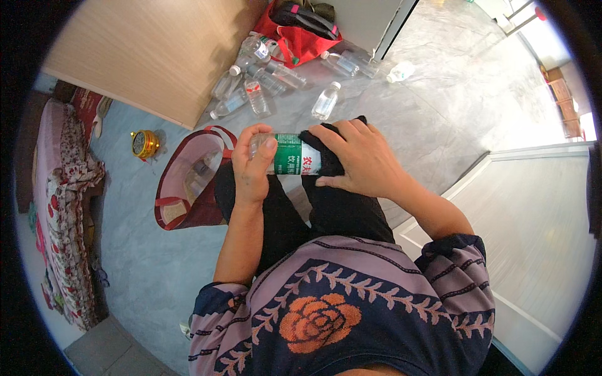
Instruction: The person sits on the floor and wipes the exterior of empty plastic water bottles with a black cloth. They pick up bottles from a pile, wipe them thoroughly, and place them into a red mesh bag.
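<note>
A clear plastic water bottle with a green and white label (pixel 288 155) lies sideways between my hands, above my knees. My left hand (pixel 254 157) grips one end of it, thumb across the side. Over the other end my right hand (pixel 357 152) presses a black cloth (pixel 333 164), which covers that part of the bottle. Beside my left knee stands a dark red tote bag (pixel 162 188) with a pink lining, its mouth open and a few clear bottles (pixel 202 174) inside. Just beyond my hands, a clear bottle with a white cap (pixel 326 101) lies on the floor.
Several plastic bottles (pixel 256 96) lie heaped by a wooden panel (pixel 155 56). Behind them sits a red bag (pixel 308 44) with a black item on top. A gold-coloured container (pixel 145 144) stands at left, near a bed with flowered cloth (pixel 70 211). A white door (pixel 526 211) is at right.
</note>
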Tool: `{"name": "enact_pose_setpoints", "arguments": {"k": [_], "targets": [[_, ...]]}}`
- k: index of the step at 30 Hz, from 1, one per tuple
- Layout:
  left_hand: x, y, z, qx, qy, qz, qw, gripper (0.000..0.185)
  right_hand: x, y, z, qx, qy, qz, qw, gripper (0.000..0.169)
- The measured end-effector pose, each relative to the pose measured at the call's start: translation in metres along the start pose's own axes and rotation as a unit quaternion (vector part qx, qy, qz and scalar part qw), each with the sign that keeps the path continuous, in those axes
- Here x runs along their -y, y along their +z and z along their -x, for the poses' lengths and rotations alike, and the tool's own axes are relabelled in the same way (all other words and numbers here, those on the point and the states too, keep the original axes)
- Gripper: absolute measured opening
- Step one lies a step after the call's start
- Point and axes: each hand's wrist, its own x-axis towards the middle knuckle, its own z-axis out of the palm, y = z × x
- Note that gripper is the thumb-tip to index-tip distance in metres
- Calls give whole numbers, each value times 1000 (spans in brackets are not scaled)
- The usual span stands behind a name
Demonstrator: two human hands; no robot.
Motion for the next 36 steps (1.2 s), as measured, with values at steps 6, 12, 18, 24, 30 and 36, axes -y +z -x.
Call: {"name": "enact_pose_setpoints", "arguments": {"k": [6, 12, 18, 24, 30, 36], "targets": [[-1, -1, 2, 9, 26, -5, 1000, 32, 21, 12, -24, 3, -23, 38, 999, 78], [-3, 1, 4, 7, 21, 18, 1000, 27, 25, 16, -14, -43, -46, 49, 997, 88], [1, 2, 2, -11, -22, 71, 997, 26, 10, 11, 9, -61, -28, 63, 996, 89], [2, -1, 2, -12, -31, 77, 997, 27, -6, 13, 31, -75, 6, 65, 995, 94], [-2, 2, 5, -5, 5, 30, 1000, 31, -14, 2, 25, -1, 46, -4, 999, 93], [-8, 5, 10, 22, 56, 5, 998, 37, -36, -5, 18, 114, 62, -134, 982, 94]]}}
